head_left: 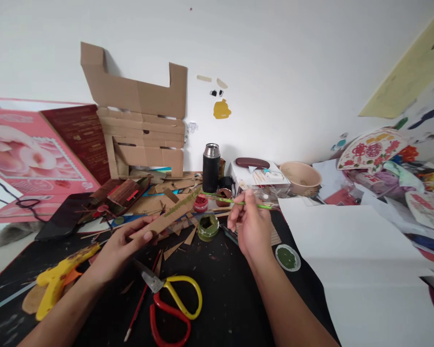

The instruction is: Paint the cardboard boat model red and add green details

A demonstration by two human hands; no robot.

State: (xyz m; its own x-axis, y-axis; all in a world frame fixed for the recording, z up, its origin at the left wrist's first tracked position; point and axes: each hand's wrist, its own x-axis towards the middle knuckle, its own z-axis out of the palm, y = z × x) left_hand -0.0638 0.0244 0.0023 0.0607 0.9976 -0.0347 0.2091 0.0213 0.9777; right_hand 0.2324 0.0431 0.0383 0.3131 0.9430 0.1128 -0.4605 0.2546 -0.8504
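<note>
My left hand (133, 239) grips the near end of a cardboard strip (171, 218), which slants up to the right. Green paint covers its far end and part of its upper edge. Between the fingers of my right hand (251, 224) is a thin green paintbrush (235, 200), its tip pointing left close to the strip's painted end; whether it touches cannot be made out. Below the brush stands an open jar of green paint (208, 227). A lid with green paint (288, 258) lies right of my right wrist. A jar of red paint (200, 203) sits behind.
Scissors (166, 294) with red and yellow handles lie in front, beside a thin red brush (141, 303). A yellow glue gun (60, 279) is at left. Behind are a black flask (211, 168), cardboard scraps and a bowl (301, 177). White paper (350, 255) covers the right side.
</note>
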